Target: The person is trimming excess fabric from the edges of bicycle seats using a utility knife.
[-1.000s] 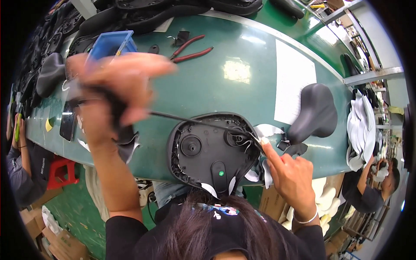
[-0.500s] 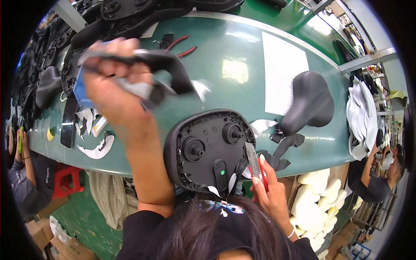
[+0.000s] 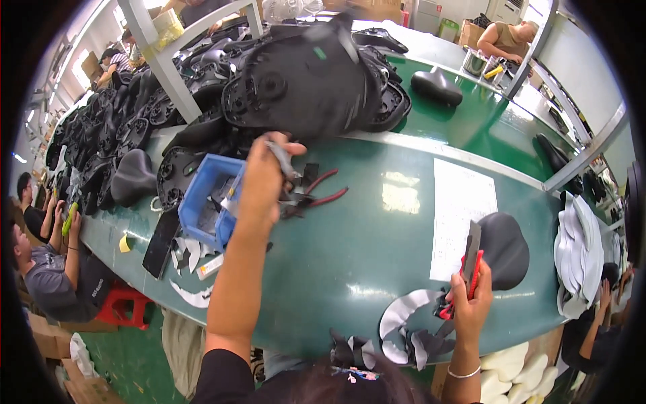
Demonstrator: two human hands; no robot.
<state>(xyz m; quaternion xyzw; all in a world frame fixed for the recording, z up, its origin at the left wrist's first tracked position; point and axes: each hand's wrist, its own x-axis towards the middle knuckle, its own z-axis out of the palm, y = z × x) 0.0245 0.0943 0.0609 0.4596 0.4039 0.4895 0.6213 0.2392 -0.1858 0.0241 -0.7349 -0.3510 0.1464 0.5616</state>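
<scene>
A red-handled utility knife (image 3: 476, 269) with a long blade is in my right hand (image 3: 473, 303), pointing up beside a finished black bicycle saddle (image 3: 506, 252). Farther left, my left hand (image 3: 261, 180) is closed around a grey scrap strip (image 3: 281, 160), its shape partly hidden by the fingers. Red-handled pliers (image 3: 328, 196) and dark scraps lie just right of that hand. Beyond it, a large black saddle (image 3: 306, 84), underside showing and smeared by motion, is over the saddle pile, apart from my hand.
A blue bin (image 3: 202, 198) stands left of my left forearm, near a black phone-like slab (image 3: 161, 246). White and black offcuts (image 3: 404, 320) lie at the near edge. A paper sheet (image 3: 464, 195) lies at right. Metal posts (image 3: 158, 57) rise from the bench; other people work around it.
The saddle in front of me has left the near edge; a blurred one is now over the far pile. My left hand moved right, and my right hand moved right with the knife raised.
</scene>
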